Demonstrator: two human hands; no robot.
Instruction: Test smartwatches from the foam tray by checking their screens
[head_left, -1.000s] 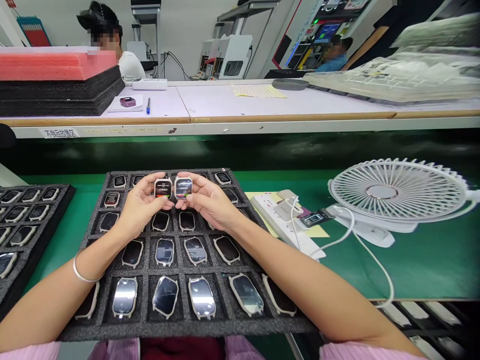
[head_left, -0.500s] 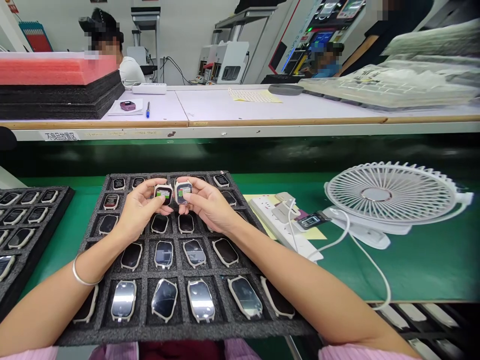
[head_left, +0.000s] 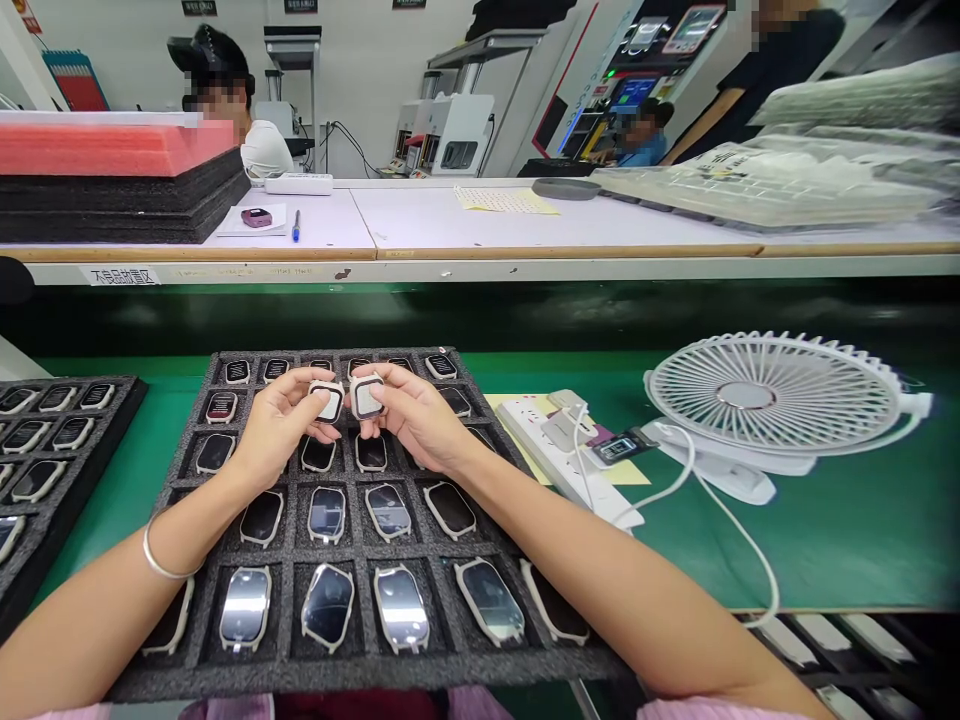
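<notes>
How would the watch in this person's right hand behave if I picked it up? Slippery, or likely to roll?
The watch in the right hand would probably stay stiff, since its pale frame looks rigid. Its smooth, lit screen might feel slippery and could scratch or crack if dropped. Its squarish, flat-looking shape suggests it would slide rather than roll.

Bright light, glare on watch screens [head_left: 403, 608]
</notes>
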